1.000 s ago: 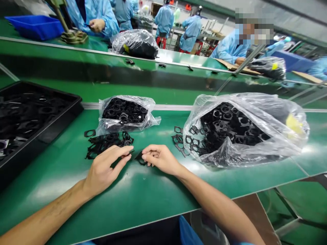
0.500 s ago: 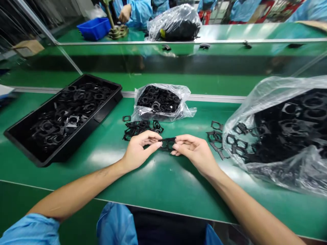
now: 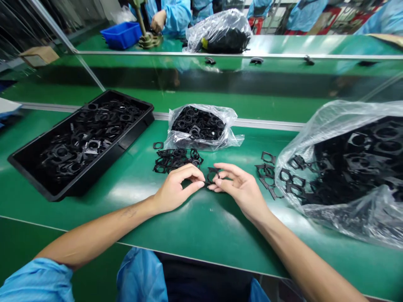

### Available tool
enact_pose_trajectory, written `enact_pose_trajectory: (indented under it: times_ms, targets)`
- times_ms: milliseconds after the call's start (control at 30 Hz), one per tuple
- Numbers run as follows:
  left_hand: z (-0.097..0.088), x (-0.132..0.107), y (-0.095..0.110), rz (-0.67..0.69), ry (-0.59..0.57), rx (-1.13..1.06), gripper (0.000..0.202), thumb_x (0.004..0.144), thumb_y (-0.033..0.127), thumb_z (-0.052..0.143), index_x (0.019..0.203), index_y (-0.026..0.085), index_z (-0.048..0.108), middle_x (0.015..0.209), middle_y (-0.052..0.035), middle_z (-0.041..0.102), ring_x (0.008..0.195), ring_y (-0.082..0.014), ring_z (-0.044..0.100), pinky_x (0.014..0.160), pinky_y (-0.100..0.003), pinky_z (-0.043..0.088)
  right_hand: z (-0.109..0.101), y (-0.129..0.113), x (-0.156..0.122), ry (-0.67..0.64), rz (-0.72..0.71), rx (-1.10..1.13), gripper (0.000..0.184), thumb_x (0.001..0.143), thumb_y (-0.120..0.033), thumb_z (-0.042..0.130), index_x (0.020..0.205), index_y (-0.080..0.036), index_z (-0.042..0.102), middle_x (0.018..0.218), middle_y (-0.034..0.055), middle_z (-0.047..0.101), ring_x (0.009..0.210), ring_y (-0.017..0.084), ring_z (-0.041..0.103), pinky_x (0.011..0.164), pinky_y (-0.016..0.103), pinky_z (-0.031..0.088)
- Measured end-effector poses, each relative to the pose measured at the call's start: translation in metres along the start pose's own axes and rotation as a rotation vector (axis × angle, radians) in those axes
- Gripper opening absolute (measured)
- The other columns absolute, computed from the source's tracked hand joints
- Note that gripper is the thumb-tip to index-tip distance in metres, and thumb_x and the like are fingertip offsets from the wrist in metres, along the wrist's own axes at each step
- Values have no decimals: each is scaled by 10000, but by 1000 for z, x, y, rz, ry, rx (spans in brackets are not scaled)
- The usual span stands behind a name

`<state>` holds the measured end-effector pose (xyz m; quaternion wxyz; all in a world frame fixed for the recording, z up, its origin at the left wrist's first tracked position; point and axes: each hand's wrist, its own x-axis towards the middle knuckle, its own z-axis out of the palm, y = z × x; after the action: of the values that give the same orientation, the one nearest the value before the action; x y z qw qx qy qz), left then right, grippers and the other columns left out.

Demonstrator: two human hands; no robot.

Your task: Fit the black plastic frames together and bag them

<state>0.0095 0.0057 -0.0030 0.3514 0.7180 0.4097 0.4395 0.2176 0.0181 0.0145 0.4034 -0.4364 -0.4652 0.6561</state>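
Between my hands, above the green tabletop, is a black plastic frame [image 3: 213, 174] with a round opening. My left hand [image 3: 176, 186] pinches its lower left corner with thumb and fingertips. My right hand [image 3: 238, 186] grips its right side, the fingers partly covering it. A pile of thin black ring parts [image 3: 176, 159] lies just beyond my left hand. Behind that pile, a clear plastic bag [image 3: 204, 145] stands full of similar parts. To the right of my right hand, several loose black square frames [image 3: 267, 171] lie beside a large open plastic bag [image 3: 333, 110].
A long black tray [image 3: 126, 140] of assembled-looking black parts stands at left. Beyond the clear partition, another bench holds a blue bin [image 3: 122, 35] and a bagged black bundle [image 3: 226, 37]. A co-worker's hand [image 3: 158, 21] is there by a metal fixture [image 3: 147, 40].
The black frame has tipped from nearly edge-on, so its opening now shows. My left hand has shifted slightly right and down, and my right index finger has lifted. The camera view moved a little.
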Motion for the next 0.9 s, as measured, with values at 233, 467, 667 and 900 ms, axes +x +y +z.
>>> enact_pose_trajectory:
  times_ms: [233, 467, 667, 900]
  targets:
    - [2, -2, 1, 29, -25, 2, 73, 945, 218, 639, 930, 179, 700, 829, -28, 735, 755, -130, 683, 737, -235, 555, 2, 4, 0, -50, 24, -118, 430, 773, -464, 819, 1071, -161, 754, 721, 20, 744, 594, 133, 670, 586, 255, 552]
    - [4, -3, -1, -13, 75, -54, 70, 890, 234, 722, 917, 172, 738, 824, -30, 767, 729, -132, 716, 720, -226, 589, 1, 2, -1, -14, 5, -89, 425, 715, -425, 872, 1037, -172, 762, 758, 22, 758, 684, 151, 698, 751, 308, 596]
    - [3, 0, -1, 107, 67, 4, 76, 920, 202, 688, 909, 175, 759, 872, -54, 758, 817, -147, 713, 771, -254, 583, 4, 3, -2, -62, 3, -67, 411, 702, -450, 886, 989, -170, 792, 821, 54, 789, 716, 173, 732, 780, 342, 631]
    - [3, 0, -2, 160, 120, 26, 58, 908, 178, 707, 900, 172, 764, 851, -48, 748, 802, -139, 703, 763, -250, 570, 4, 5, -4, -65, -47, -119, 356, 741, -447, 865, 988, -196, 808, 913, 69, 819, 828, 215, 776, 876, 376, 632]
